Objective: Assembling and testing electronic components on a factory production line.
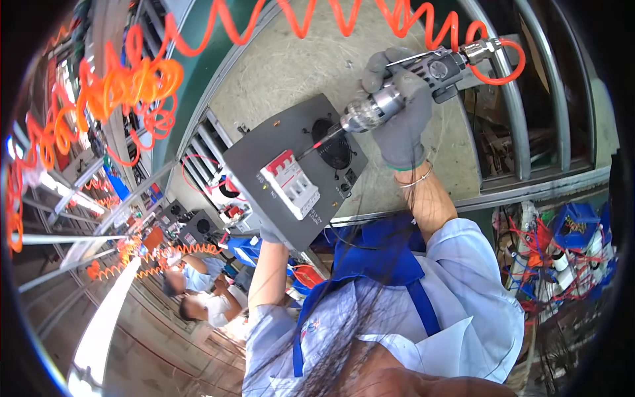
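My right hand (405, 132), in a grey glove, is closed round an air screwdriver (374, 111) with a silver chuck. Its long bit slants down to the left, and the tip is at or close to the red-topped end of a white circuit breaker (294, 188). That breaker is mounted in a dark grey panel (264, 139), which also carries a round black fan grille (331, 147) and small sockets. The panel stands tilted on the workbench (278, 76). My left hand (268, 234) is at the panel's near left edge, its fingers hidden behind it.
An orange coiled air hose (301, 20) loops across the far side and joins the screwdriver. Metal rails (522, 99) flank the bench at right. A blue bin (575, 226) sits among wires at lower right. Other people (211, 304) work at lower left, near similar dark panels.
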`<act>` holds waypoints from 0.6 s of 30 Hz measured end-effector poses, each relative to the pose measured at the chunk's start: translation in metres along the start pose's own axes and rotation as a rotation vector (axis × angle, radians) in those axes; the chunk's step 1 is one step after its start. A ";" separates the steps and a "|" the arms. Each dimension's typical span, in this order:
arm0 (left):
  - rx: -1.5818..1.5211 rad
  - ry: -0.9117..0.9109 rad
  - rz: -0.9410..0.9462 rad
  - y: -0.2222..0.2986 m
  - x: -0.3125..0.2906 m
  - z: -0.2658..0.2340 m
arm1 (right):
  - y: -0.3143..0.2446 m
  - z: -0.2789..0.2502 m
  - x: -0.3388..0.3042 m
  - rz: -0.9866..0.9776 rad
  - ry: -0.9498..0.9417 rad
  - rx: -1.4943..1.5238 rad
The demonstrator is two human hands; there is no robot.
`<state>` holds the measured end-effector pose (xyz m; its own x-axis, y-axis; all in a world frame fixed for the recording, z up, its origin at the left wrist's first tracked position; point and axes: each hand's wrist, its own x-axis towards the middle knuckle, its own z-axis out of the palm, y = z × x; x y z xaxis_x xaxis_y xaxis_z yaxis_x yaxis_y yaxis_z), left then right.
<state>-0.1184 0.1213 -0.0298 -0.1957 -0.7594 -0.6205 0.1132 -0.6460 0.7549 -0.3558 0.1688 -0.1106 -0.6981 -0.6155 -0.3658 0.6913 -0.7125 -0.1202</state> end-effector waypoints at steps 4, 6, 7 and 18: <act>0.016 -0.062 0.024 0.001 0.012 0.002 | 0.002 -0.007 0.003 0.015 0.013 -0.068; 0.028 -0.111 0.035 0.001 0.016 0.002 | 0.003 -0.004 0.005 -0.015 0.030 -0.108; 0.039 -0.135 0.046 0.002 0.018 0.003 | 0.002 -0.002 0.006 -0.018 0.021 -0.152; 0.611 0.136 0.811 -0.015 -0.055 0.005 | -0.068 -0.029 0.032 0.111 -0.037 -0.467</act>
<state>-0.1146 0.1730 -0.0060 -0.1646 -0.9771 0.1352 -0.3609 0.1872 0.9136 -0.4201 0.2071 -0.1405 -0.6156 -0.6968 -0.3681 0.7661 -0.4197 -0.4868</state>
